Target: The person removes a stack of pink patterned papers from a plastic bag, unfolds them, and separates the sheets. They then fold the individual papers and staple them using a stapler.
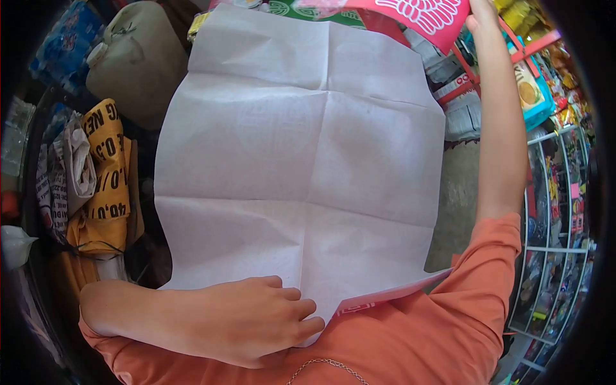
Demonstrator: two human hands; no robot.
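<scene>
A large sheet of paper [378,147] with grid-like creases spreads out before me, its pale side up. Its lower right edge folds over, showing a pink printed face. At the near edge, my left hand [269,321] lies with its fingers curled down over the paper, against the orange shirt. My right hand [482,13], at the top edge and partly cut off, is closed on the corner of a pink paper [430,16] with a white pattern. Under that corner lies green and pink printed paper [301,9].
To the left are a large whitish plastic jug [138,61], a blue plastic pack [67,45] and folded yellow sacks [106,173] with black print. On the right stand a white wire rack [545,247], a red frame [465,67] and colourful packets [529,83]. Concrete floor [457,192] shows between.
</scene>
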